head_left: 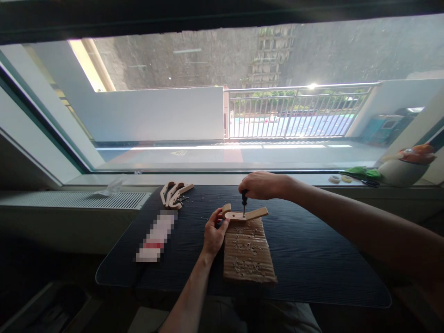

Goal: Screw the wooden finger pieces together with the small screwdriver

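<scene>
At dark table (312,259) — left hand (214,235) pinching wooden hook (256,213) | right hand (258,186) gripping screwdriver (244,200) | other hooks (169,196), cardboard (244,253) nearby

The right grip (258,184) curls above the left grip (214,235).

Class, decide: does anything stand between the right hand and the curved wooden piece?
Yes, the screwdriver: gripped by the right hand, it stands roughly upright, reaching down to the wooden piece. Nothing else visible lies between.
</scene>
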A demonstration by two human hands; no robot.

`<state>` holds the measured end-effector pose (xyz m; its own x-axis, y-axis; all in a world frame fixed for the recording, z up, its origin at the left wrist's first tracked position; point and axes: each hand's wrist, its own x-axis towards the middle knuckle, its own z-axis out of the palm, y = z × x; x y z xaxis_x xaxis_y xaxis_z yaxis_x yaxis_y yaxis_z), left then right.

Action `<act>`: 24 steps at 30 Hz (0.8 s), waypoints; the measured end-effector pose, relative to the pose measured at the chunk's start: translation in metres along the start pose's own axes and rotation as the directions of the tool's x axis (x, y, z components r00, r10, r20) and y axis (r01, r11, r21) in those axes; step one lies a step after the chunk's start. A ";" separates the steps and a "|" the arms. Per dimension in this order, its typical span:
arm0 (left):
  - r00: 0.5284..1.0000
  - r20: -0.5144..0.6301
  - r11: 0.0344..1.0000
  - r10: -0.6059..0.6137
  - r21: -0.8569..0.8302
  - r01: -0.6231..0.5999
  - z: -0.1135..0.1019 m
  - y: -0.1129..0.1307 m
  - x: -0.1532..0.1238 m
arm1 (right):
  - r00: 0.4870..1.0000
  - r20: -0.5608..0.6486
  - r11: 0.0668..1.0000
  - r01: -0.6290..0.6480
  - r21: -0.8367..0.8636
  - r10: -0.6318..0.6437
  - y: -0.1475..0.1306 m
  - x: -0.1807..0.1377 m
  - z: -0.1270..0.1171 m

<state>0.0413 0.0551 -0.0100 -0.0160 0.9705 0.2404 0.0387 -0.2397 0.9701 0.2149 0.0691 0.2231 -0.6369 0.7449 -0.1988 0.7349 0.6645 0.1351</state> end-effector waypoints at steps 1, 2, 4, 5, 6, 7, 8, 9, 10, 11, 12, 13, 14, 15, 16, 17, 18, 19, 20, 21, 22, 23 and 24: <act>1.000 0.000 1.000 0.000 0.003 0.000 0.000 0.000 0.000 | 1.000 0.001 1.000 0.004 0.011 -0.004 0.000 0.000 0.000; 1.000 0.001 1.000 0.000 0.004 0.000 0.000 0.000 0.000 | 1.000 0.005 1.000 0.000 0.023 0.000 0.001 0.001 0.001; 1.000 -0.003 1.000 -0.003 -0.004 0.003 0.000 0.001 0.000 | 0.999 0.018 0.999 -0.029 0.045 0.028 0.002 0.001 0.002; 1.000 -0.007 1.000 -0.006 -0.012 0.006 0.000 0.001 0.000 | 0.999 0.022 0.998 -0.044 0.050 0.043 0.002 0.001 0.003; 1.000 -0.011 1.000 -0.009 -0.020 0.009 0.000 0.002 0.000 | 0.998 0.026 0.997 -0.056 0.052 0.055 0.002 0.001 0.003; 1.000 -0.016 1.000 -0.012 -0.027 0.012 0.000 0.002 0.000 | 0.997 0.029 0.997 -0.066 0.050 0.065 0.002 0.001 0.004; 1.000 -0.020 0.999 -0.014 -0.031 0.014 0.000 0.002 0.000 | 0.997 0.029 0.996 -0.075 0.043 0.073 0.002 0.000 0.005; 1.000 -0.022 0.999 -0.014 -0.031 0.014 0.001 0.002 0.000 | 0.997 0.029 0.996 -0.079 0.035 0.078 0.002 0.000 0.005; 1.000 -0.022 0.999 -0.013 -0.029 0.012 0.001 0.001 0.000 | 0.996 0.023 0.996 -0.082 0.029 0.082 0.002 0.000 0.005; 1.000 -0.019 1.000 -0.011 -0.027 0.011 0.001 0.001 0.000 | 0.996 0.014 0.996 -0.083 0.027 0.083 0.002 -0.001 0.005; 1.000 -0.015 1.000 -0.011 -0.028 0.010 0.001 0.001 0.000 | 0.997 0.003 0.997 -0.076 0.029 0.076 0.002 -0.001 0.005; 1.000 -0.012 0.999 -0.010 -0.030 0.010 0.001 0.000 0.000 | 0.998 -0.005 0.997 -0.063 0.033 0.063 0.002 -0.001 0.005; 1.000 -0.010 0.999 -0.011 -0.034 0.011 0.001 0.000 0.000 | 0.999 -0.008 0.998 -0.045 0.037 0.046 0.002 0.000 0.005; 1.000 -0.011 0.999 -0.013 -0.039 0.013 0.001 0.000 0.000 | 1.000 -0.008 0.999 -0.027 0.039 0.028 0.002 0.000 0.005; 1.000 -0.013 0.999 -0.015 -0.042 0.015 0.000 0.000 0.000 | 1.000 -0.004 0.999 -0.012 0.038 0.012 0.002 0.001 0.005; 1.000 -0.014 0.999 -0.016 -0.043 0.015 0.000 0.001 0.000 | 1.000 0.001 0.999 -0.001 0.037 0.001 0.003 0.001 0.005; 1.000 -0.015 0.999 -0.015 -0.041 0.015 0.000 0.001 0.000 | 1.000 0.003 0.999 0.001 0.036 -0.001 0.003 0.002 0.006; 1.000 -0.014 0.999 -0.015 -0.036 0.014 0.000 0.002 0.000 | 1.000 0.004 0.999 -0.004 0.038 0.003 0.003 0.002 0.006; 1.000 -0.012 0.999 -0.012 -0.030 0.012 0.000 0.003 0.000 | 1.000 0.005 0.999 -0.010 0.043 0.010 0.004 0.003 0.006; 1.000 -0.011 1.000 -0.008 -0.022 0.008 0.000 0.003 0.000 | 1.000 0.007 0.999 -0.017 0.048 0.017 0.004 0.003 0.006; 1.000 -0.011 1.000 -0.003 -0.015 0.003 0.000 0.004 0.000 | 1.000 0.009 0.998 -0.023 0.053 0.022 0.004 0.003 0.006; 1.000 -0.009 1.000 0.002 -0.008 -0.002 0.000 0.004 0.000 | 1.000 0.011 0.998 -0.028 0.056 0.027 0.004 0.003 0.006; 1.000 -0.009 1.000 0.007 -0.003 -0.007 0.000 0.004 0.000 | 0.999 0.012 0.998 -0.034 0.059 0.033 0.003 0.003 0.005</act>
<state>0.0411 0.0540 -0.0063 -0.0248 0.9686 0.2472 0.0356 -0.2463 0.9685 0.2167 0.0732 0.2177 -0.6093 0.7656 -0.2063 0.7684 0.6344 0.0847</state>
